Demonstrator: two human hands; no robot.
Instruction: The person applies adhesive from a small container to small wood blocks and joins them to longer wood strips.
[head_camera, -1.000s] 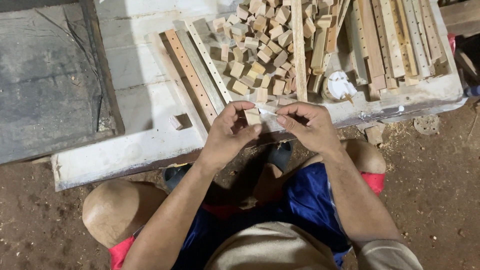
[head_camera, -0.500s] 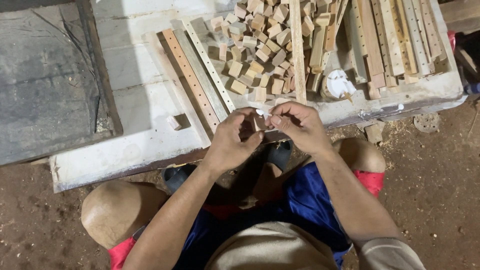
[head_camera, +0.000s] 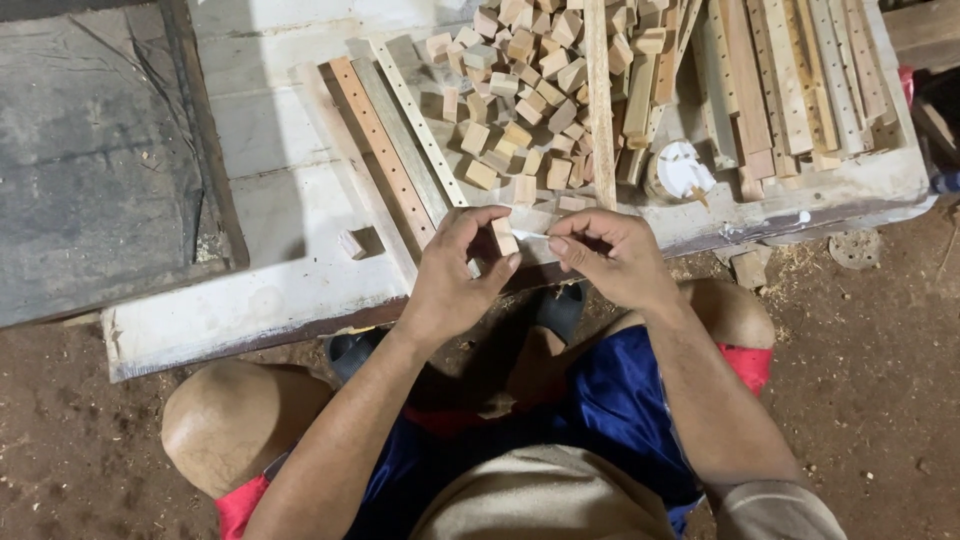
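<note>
the left hand (head_camera: 455, 275) is pinching a small wooden block (head_camera: 504, 237) while the right hand (head_camera: 608, 255) is holding a thin white stick (head_camera: 530, 235) against it, a pile of blocks (head_camera: 520, 90) lying on the worktop (head_camera: 280, 215) just beyond both hands.

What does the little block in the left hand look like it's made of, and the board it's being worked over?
Small pale block, pinched in the left hand: bare unfinished wood, judging by its tan, matte faces. White low board: probably painted wood; the coat looks worn and smudged.

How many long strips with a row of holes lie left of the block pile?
3, side by side: reddish-brown strip, grey strip, pale strip. Hands hide their near ends.
</note>
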